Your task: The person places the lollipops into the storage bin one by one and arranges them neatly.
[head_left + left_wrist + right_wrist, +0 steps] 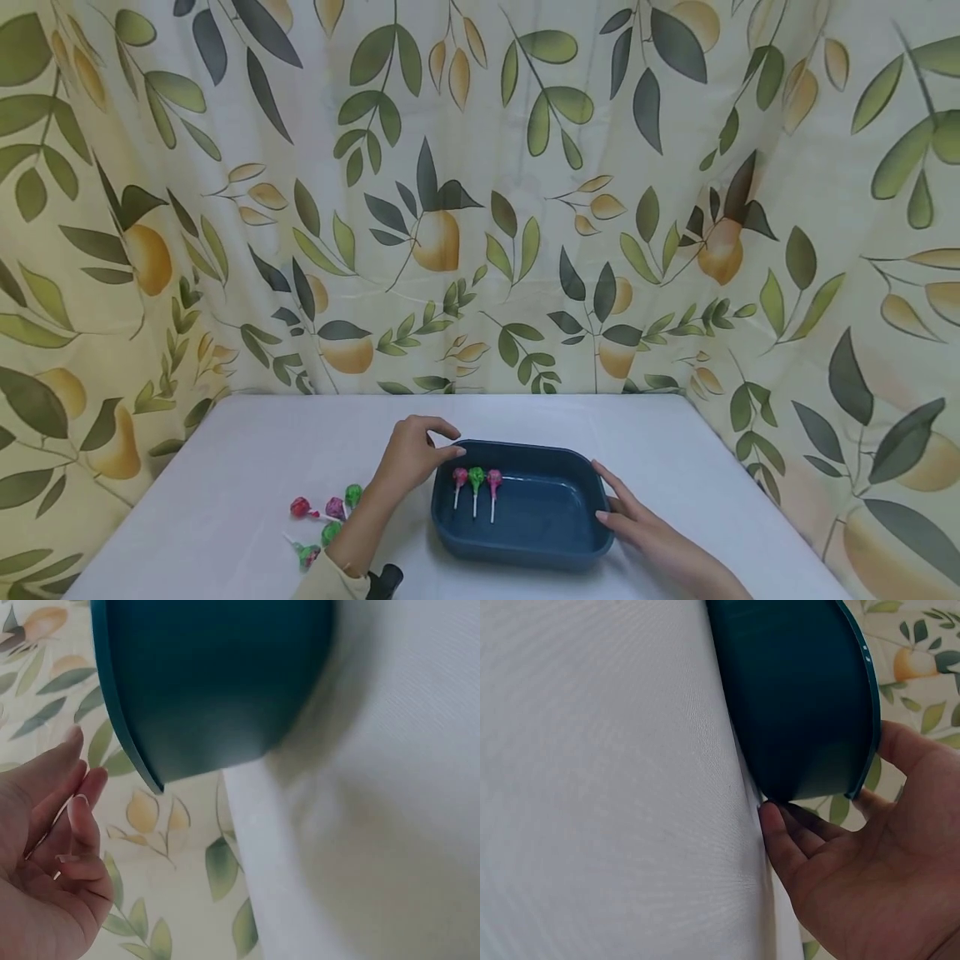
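A dark blue rectangular tray sits on the white table, with three wrapped lollipops side by side at its left end: a pink one, a green one and another pink one. My left hand hovers by the tray's far left corner, fingers loosely bent. In the left wrist view that hand is apart from the tray wall and holds nothing. My right hand grips the tray's right end; in the right wrist view its fingers reach the bottom edge, with another digit at the rim.
Several more lollipops lie loose on the table left of the tray, among them a red one, a purple one and a green one, partly beside my left forearm. A leaf-patterned curtain hangs behind the table and along its sides.
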`<state>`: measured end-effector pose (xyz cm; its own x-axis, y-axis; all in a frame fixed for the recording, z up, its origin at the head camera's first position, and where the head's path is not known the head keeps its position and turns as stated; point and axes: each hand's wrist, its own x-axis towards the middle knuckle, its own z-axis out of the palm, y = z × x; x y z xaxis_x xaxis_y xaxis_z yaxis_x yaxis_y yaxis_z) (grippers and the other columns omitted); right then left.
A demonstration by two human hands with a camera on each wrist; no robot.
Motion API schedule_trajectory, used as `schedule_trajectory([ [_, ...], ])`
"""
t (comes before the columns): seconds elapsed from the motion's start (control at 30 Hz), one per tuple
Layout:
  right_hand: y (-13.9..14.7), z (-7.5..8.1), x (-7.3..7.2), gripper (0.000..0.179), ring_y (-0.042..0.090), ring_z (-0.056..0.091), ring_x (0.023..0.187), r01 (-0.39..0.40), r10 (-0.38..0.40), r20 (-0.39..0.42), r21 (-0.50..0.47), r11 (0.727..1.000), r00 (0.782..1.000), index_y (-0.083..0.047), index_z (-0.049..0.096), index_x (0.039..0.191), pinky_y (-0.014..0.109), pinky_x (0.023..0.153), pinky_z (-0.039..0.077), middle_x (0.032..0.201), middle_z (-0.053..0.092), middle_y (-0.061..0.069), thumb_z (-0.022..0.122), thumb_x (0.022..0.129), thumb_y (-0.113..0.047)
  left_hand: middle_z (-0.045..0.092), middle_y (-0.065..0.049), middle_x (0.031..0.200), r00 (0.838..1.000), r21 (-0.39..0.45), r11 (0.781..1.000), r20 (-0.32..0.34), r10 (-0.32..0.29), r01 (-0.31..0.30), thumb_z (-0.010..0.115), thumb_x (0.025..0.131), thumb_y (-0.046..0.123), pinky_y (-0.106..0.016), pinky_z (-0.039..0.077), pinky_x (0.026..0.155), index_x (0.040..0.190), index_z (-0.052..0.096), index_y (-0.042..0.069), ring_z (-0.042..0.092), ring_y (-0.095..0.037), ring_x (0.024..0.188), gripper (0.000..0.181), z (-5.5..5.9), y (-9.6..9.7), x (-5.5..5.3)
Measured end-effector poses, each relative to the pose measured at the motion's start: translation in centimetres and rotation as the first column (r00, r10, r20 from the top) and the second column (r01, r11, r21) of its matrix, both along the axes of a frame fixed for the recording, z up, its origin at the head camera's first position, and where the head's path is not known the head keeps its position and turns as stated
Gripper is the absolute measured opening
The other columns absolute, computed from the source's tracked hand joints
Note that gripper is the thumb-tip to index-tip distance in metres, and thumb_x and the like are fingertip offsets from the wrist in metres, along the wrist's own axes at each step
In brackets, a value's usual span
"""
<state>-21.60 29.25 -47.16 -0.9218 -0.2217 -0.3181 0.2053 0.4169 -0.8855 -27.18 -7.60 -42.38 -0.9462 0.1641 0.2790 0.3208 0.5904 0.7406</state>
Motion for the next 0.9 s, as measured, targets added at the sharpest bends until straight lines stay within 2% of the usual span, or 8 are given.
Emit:
schedule_trajectory([
  [0.23, 0.1, -0.1, -0.1, 0.074, 0.057, 0.018, 0.147, -0.002, 0.002, 0.007, -0.021, 1.0, 1.0, -0.037, 0.015, 0.166, 0.075, 0.109, 0.022, 0.162, 0.018, 0.037, 0.057, 0.105, -0.046, 0.075, -0.001, 0.098, 1.0, 0.016, 1.0, 0.005, 0.024, -0.024, 0.088, 0.083, 0.013, -0.033, 0.047, 0.057, 0.098, 0.082, 0.012, 0.053, -0.018, 0.07, 0.016, -0.6, -2.0, 0.4],
  [0.37, 0.2, -0.1, -0.1, 0.074, 0.058, 0.017, 0.147, -0.029, 0.029, 0.002, -0.037, 0.999, 1.0, -0.035, 0.011, 0.167, 0.076, 0.108, 0.021, 0.161, 0.016, 0.038, 0.054, 0.107, -0.043, 0.075, -0.003, 0.096, 0.998, 0.025, 0.998, 0.012, 0.063, -0.063, 0.089, 0.082, 0.013, -0.032, 0.045, 0.055, 0.095, 0.082, 0.013, 0.051, -0.018, 0.066, 0.016, -1.1, -3.7, 0.6],
  [0.5, 0.2, -0.2, 0.0, 0.075, 0.059, 0.017, 0.146, -0.032, 0.032, -0.002, -0.039, 0.999, 0.999, -0.033, 0.01, 0.167, 0.075, 0.108, 0.022, 0.161, 0.014, 0.04, 0.054, 0.107, -0.043, 0.074, 0.002, 0.094, 0.994, 0.033, 0.994, 0.043, 0.099, -0.101, 0.09, 0.082, 0.015, -0.031, 0.044, 0.056, 0.094, 0.082, 0.016, 0.051, -0.018, 0.068, 0.015, -1.6, -5.3, 0.8],
  [0.7, 0.3, -0.4, 0.0, 0.074, 0.058, 0.016, 0.147, -0.029, 0.028, -0.007, -0.04, 0.999, 1.0, -0.034, 0.011, 0.167, 0.076, 0.108, 0.022, 0.161, 0.014, 0.04, 0.054, 0.107, -0.042, 0.073, 0.005, 0.094, 0.99, 0.043, 0.991, 0.064, 0.127, -0.129, 0.089, 0.082, 0.014, -0.033, 0.046, 0.06, 0.093, 0.082, 0.017, 0.054, -0.018, 0.071, 0.014, -1.8, -7.4, 1.1],
  [0.9, 0.1, -0.3, -0.1, 0.074, 0.058, 0.017, 0.146, -0.026, 0.027, 0.004, -0.04, 0.999, 1.0, -0.033, 0.011, 0.167, 0.076, 0.108, 0.022, 0.161, 0.015, 0.039, 0.053, 0.107, -0.043, 0.073, 0.004, 0.096, 0.978, 0.023, 0.984, 0.117, 0.172, -0.175, 0.088, 0.083, 0.014, -0.034, 0.046, 0.061, 0.096, 0.082, 0.016, 0.054, -0.019, 0.072, 0.015, -1.8, -9.5, 1.5],
])
